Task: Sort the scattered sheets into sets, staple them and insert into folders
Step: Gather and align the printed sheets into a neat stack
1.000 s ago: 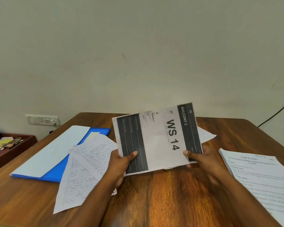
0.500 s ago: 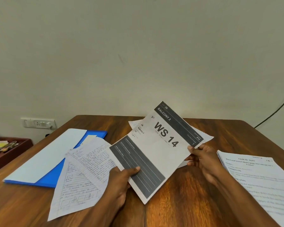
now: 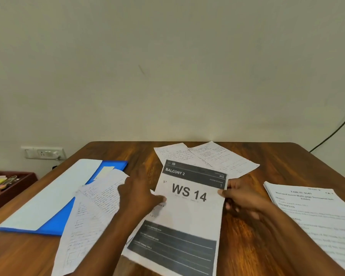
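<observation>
A printed sheet marked "WS 14" [image 3: 187, 214] with dark bands lies upright in front of me, low over the wooden table [image 3: 287, 162]. My right hand [image 3: 241, 196] pinches its right edge. My left hand [image 3: 139, 194] rests at its left edge, fingers on the paper. Handwritten sheets [image 3: 92, 216] lie to the left, partly over an open blue folder [image 3: 64, 220] with a pale sheet on it. More handwritten sheets [image 3: 211, 156] lie behind the WS 14 sheet. A typed stack [image 3: 315, 214] sits at the right.
A dark red tray [image 3: 10, 188] with small stationery stands off the table's left side. A wall socket [image 3: 43, 153] is behind it. A black cable [image 3: 335, 130] runs down the wall at the right.
The WS 14 sheet has been turned from sideways to upright and lowered toward the table. My left hand shifted from its bottom corner up to its left edge. The sheets behind are now uncovered.
</observation>
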Motion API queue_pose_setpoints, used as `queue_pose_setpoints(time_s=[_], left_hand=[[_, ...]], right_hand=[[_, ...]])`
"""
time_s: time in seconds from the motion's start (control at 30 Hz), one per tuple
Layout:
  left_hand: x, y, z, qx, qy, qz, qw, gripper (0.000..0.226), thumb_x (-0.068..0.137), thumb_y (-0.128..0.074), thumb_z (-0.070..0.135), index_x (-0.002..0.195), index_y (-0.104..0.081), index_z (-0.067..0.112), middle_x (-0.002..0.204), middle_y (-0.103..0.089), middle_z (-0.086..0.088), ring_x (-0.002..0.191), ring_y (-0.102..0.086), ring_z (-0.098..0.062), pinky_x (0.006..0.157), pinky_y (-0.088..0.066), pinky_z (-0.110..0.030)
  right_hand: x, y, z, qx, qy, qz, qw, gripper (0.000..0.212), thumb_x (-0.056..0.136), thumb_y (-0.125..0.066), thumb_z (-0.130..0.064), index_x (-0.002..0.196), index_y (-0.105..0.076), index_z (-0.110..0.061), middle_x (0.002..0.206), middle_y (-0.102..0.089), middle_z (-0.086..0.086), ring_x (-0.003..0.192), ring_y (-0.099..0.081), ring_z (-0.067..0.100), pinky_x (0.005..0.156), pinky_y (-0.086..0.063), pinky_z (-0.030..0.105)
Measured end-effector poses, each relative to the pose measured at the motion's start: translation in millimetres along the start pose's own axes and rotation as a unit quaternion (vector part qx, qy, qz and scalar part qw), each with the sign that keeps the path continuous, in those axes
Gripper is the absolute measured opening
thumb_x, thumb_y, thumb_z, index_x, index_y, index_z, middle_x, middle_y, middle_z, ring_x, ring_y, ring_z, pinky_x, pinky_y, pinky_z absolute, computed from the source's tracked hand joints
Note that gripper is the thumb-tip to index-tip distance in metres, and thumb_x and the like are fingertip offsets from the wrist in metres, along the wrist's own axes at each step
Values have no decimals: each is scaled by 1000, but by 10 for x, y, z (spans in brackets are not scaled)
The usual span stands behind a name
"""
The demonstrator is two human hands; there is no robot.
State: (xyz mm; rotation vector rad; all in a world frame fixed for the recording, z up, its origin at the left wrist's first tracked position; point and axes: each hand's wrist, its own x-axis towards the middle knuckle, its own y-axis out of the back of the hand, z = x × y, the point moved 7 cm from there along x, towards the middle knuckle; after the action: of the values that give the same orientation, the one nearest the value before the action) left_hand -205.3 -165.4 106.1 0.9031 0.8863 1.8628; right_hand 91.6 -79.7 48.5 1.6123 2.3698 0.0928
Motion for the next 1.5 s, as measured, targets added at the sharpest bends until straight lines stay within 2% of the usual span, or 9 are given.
queue_pose_setpoints(time_s=[0.1,0.27,0.47,0.8,0.9,1.03,1.13,1.3,1.5], left_hand=[[-18,-51,447,-34,-149,51,987,82,84,-80,53,152,-40,32,157,-47,2,143,-44,-24,121,-35,-50],[120,-519,952,-18,-302,-36,952,51,104,-55,43,152,-46,30,158,-48,4,150,-36,-17,130,-12,-51],[479,-909,866,-117,-246,-118,955,22,98,-69,40,114,-76,26,108,-78,10,95,-69,-5,93,-57,-39],[598,-1269,648,-246,-168,-131,946,12,93,-77,33,96,-83,23,89,-79,12,81,-72,-1,78,-59,-27],[585,-1368,608,-268,-159,-131,941,13,93,-77,35,98,-83,24,91,-79,14,84,-73,-3,80,-60,-30],[575,-1412,590,-289,-149,-133,936,10,93,-77,33,96,-83,26,91,-79,15,84,-73,-2,79,-60,-26],[577,-1442,570,-304,-144,-137,932,8,93,-78,31,95,-83,25,90,-79,15,84,-73,-2,79,-60,-25],[589,-1487,554,-309,-144,-141,929,10,93,-78,31,97,-84,24,91,-80,14,84,-74,-2,80,-60,-26],[575,-1471,562,-314,-148,-138,928,10,93,-78,30,97,-84,23,90,-80,14,83,-73,-1,77,-59,-22]], right_hand=[[101,-106,53,-21,1,-49,999,22,106,-58,-15,122,-72,-15,114,-79,7,68,-60,20,59,-37,29],[197,-310,53,-129,-3,-54,990,20,107,-55,-20,119,-71,-20,105,-80,2,68,-64,17,57,-43,28],[311,-419,55,-175,5,-65,982,21,108,-53,-20,117,-71,-22,93,-81,3,57,-62,11,44,-38,23],[392,-367,67,-134,-13,-78,988,18,105,-58,-16,117,-71,-16,97,-82,4,61,-69,20,39,-37,21],[394,-143,-7,-197,10,27,980,14,95,-76,-31,104,-73,-21,85,-79,2,61,-71,18,46,-48,24],[290,461,-244,-382,85,268,880,34,75,-86,-58,87,-71,-31,91,-70,-14,74,-65,11,65,-57,23],[258,797,-149,-468,30,297,832,50,65,-88,-66,96,-64,-34,95,-67,-16,78,-65,8,70,-62,33],[338,936,152,-376,-28,252,891,35,72,-93,-46,97,-76,-29,93,-72,-12,79,-68,13,77,-64,36],[359,944,178,-341,10,261,903,20,76,-92,-34,91,-82,-25,82,-73,-13,74,-70,13,73,-65,40]])
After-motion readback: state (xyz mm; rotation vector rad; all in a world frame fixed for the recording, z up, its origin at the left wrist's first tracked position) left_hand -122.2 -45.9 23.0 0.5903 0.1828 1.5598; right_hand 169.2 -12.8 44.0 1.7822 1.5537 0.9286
